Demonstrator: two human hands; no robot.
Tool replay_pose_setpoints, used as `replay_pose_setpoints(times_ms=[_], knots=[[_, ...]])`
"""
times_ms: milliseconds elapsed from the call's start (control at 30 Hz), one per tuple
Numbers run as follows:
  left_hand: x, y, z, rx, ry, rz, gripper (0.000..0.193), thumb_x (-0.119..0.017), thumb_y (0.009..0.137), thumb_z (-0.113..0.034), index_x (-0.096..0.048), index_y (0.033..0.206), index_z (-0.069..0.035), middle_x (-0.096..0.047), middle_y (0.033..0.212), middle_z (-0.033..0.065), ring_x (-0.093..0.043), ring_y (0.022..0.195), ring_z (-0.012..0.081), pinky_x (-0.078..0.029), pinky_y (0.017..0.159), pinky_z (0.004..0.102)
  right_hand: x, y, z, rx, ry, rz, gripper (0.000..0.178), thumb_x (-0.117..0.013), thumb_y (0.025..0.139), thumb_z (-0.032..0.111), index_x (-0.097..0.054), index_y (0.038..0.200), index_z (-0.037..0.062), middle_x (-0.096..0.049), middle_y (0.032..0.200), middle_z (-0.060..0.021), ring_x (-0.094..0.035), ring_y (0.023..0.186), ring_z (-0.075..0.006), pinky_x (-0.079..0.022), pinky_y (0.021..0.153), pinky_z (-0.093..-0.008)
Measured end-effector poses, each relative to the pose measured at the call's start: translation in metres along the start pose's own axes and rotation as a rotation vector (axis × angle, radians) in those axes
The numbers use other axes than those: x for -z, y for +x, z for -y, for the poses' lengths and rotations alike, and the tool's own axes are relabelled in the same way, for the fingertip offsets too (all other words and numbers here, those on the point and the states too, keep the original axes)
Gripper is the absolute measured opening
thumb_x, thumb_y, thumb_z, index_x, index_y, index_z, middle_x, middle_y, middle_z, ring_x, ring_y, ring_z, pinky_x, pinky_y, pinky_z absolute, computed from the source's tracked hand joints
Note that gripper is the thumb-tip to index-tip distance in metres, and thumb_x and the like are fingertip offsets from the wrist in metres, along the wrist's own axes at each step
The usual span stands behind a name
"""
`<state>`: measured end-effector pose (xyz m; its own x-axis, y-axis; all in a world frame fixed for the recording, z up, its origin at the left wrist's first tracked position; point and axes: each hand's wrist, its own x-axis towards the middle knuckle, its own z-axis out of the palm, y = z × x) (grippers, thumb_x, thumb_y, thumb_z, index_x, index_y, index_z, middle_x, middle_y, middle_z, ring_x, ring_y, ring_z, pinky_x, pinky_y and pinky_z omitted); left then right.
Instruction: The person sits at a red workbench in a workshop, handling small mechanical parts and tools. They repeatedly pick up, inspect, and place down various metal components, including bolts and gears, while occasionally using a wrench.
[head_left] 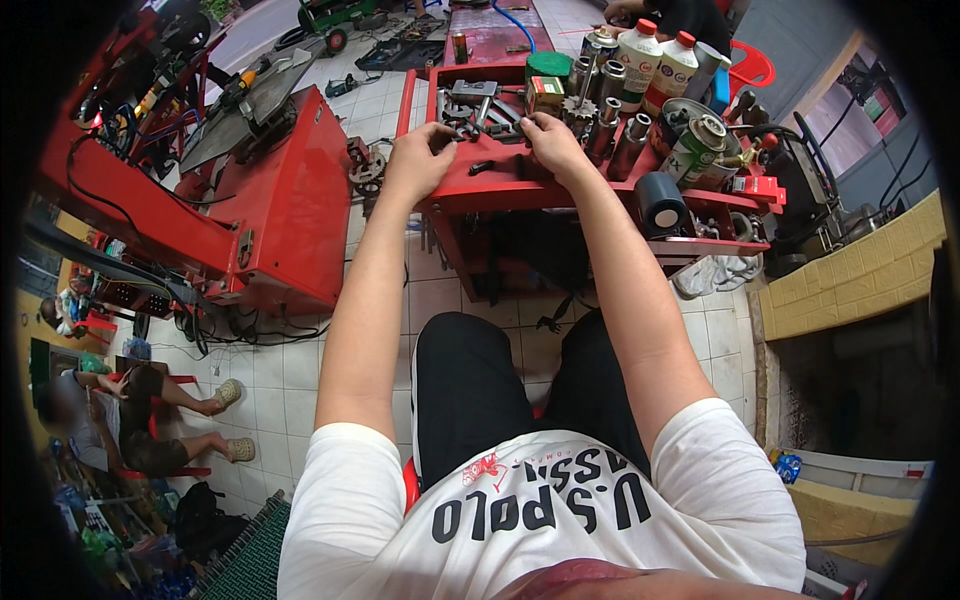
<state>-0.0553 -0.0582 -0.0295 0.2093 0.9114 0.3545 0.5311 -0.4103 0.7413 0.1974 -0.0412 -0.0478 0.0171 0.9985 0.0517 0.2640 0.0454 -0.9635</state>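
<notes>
Both my arms reach forward to the red tool cart (470, 190). My left hand (422, 158) is over its left edge, thumb and fingers curled round something dark that I cannot make out. To the right, my right hand (552, 145) has its fingertips pinched together; what they hold is too small to tell. A thin dark piece shows between the two hands. Below them a small black part (482, 168) lies on the red top. Just beyond my hands are a grey metal tool (484, 95) and a small box (545, 95) beneath a green round lid (548, 66).
Metal cylinders (628, 147), white bottles with red caps (671, 74) and an open-topped can (697, 150) crowd the cart's right side. A black cylinder (660, 203) stands near its front. Red machinery (290, 200) is at left. A seated person (130, 420) is farther left.
</notes>
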Motion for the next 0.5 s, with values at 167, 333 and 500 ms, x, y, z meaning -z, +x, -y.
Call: replay_pose_setpoints(times_ms=[167,333,500], knots=[[0.0,-0.002,-0.008,-0.041,0.025,0.025,0.027,-0.071,0.091,-0.018,-0.071,0.112,0.0,-0.077,0.099,0.0128,-0.073,0.092,0.0182,-0.055,0.086,0.0318,0.004,0.001,-0.003,0.014,0.038,0.02,0.032,-0.055,0.106,0.028,-0.063,0.118,-0.0004,-0.067,0.094,-0.0081,-0.06,0.081,-0.0157,-0.049,0.071,-0.0333],[0.002,0.003,0.004,0.027,-0.268,-0.019,0.023,-0.069,0.096,-0.016,-0.071,0.111,0.001,-0.076,0.095,0.0094,-0.071,0.086,0.0155,-0.056,0.081,0.0298,0.003,-0.004,0.003,0.013,0.041,-0.008,0.03,-0.054,0.106,0.027,-0.062,0.116,0.0,-0.064,0.087,-0.0065,-0.057,0.067,-0.0142,-0.048,0.062,-0.0333],[0.011,0.005,0.013,0.102,-0.642,-0.1,0.022,-0.065,0.102,-0.017,-0.069,0.116,0.0,-0.073,0.099,0.0053,-0.067,0.085,0.011,-0.053,0.078,0.0258,0.006,-0.007,0.004,-0.007,0.064,-0.043,0.029,-0.053,0.107,0.026,-0.062,0.116,0.0001,-0.064,0.085,-0.0067,-0.056,0.062,-0.0142,-0.046,0.056,-0.0334]])
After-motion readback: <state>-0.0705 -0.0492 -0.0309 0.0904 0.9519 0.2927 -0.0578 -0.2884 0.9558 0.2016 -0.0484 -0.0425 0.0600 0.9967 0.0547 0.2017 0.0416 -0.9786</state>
